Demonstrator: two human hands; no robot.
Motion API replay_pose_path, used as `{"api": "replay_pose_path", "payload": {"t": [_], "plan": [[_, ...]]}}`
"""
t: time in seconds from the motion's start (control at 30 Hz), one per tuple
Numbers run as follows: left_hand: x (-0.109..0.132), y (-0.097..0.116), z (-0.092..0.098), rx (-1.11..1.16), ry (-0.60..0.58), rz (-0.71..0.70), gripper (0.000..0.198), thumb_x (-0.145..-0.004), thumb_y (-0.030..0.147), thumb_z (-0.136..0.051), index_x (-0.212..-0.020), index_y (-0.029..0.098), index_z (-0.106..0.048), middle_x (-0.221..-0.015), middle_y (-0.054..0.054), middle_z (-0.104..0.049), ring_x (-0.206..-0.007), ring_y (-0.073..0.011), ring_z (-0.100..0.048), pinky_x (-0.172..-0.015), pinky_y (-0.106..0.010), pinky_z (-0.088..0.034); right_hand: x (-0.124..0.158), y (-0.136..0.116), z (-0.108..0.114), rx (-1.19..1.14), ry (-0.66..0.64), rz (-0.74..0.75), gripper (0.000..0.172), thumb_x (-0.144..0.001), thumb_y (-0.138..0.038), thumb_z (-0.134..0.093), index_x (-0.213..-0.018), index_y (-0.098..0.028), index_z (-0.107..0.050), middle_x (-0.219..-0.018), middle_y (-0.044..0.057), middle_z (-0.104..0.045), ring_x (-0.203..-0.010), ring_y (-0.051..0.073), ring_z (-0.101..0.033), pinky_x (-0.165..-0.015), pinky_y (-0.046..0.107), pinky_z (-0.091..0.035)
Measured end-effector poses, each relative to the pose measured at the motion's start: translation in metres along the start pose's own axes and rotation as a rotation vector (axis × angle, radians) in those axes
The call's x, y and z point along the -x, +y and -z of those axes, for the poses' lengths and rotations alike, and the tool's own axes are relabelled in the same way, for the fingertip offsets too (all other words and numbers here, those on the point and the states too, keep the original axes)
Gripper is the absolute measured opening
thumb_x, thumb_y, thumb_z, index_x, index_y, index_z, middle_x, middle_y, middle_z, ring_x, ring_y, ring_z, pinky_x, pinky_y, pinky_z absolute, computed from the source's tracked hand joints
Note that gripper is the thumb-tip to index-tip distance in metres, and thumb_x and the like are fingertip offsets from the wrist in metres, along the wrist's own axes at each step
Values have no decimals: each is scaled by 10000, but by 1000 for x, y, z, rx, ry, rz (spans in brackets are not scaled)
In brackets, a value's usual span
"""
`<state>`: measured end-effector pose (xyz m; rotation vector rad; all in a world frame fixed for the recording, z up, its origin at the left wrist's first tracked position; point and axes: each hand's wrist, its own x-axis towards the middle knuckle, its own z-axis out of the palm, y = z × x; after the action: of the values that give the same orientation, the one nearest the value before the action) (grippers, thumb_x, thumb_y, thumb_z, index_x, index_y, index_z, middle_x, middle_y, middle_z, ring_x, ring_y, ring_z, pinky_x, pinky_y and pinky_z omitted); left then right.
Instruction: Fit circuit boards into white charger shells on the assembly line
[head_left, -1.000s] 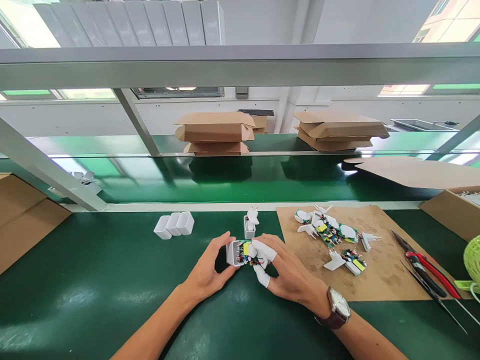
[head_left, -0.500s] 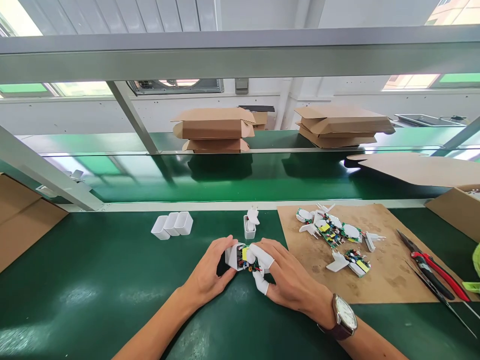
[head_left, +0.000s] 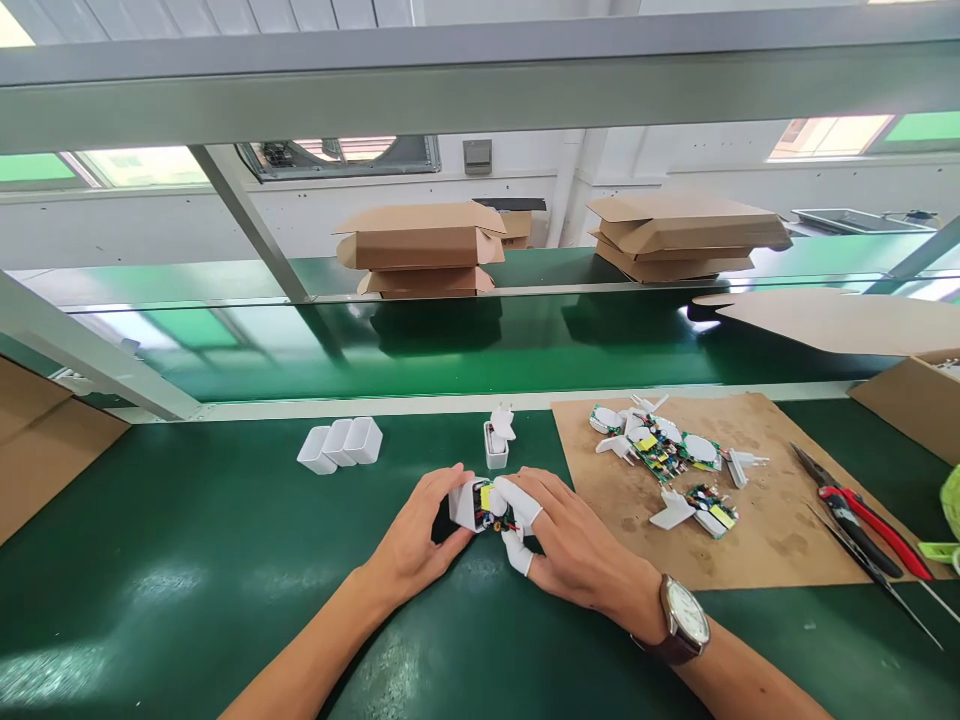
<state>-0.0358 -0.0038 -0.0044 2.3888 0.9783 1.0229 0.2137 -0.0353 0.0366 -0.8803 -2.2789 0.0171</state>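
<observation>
My left hand (head_left: pixel 424 522) is closed around a white plastic housing (head_left: pixel 463 505), its open end facing right. In my right hand (head_left: pixel 564 530), with white covers on the thumb and a finger, is a circuit board (head_left: pixel 491 502) with a yellow part and a white round part. The board's left end meets the housing's mouth; how deep it sits I cannot tell. Just beyond my hands stands another white housing (head_left: pixel 496 455) with a white plug piece (head_left: pixel 502 424) sticking out on top. Several empty white housings (head_left: pixel 339 444) stand together at the left.
Several circuit boards (head_left: pixel 660 450) with white plug pieces lie on a brown cardboard sheet (head_left: pixel 600 510) at the right. Red-handled pliers (head_left: pixel 847 510) and tweezers (head_left: pixel 870 570) rest on its right side. Cardboard boxes (head_left: pixel 420 245) stand on the raised shelf behind.
The view has tilted slightly, so the background sits higher in the picture. Both hands keep nearly the same hold on the housing and the board.
</observation>
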Motion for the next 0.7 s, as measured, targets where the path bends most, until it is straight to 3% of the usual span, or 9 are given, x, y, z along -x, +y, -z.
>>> {"api": "replay_pose_path", "payload": {"t": [0.43,0.7], "plan": [[-2,1,-1,23,3,-11,692,-965,223,-630,-1561,300,-286,-1368,-117,-642,-1255,-262,-646,-1067,-469,-548,-4,1,4,31,-37,-3,396,-848,-13,-483,-1208,-174,-525,-1270,173,-615,-1183,328,-583,-936,555,-616],[0,1,-4,46,-18,16,640,-960,258,-642,-1526,285,-343,-1369,-114,-649,-1260,-270,-652,-1087,-472,-539,2,1,-4,-1,-81,-11,313,-851,-24,-531,-1125,-164,-588,-1291,186,-618,-1223,335,-557,-986,560,-578]]}}
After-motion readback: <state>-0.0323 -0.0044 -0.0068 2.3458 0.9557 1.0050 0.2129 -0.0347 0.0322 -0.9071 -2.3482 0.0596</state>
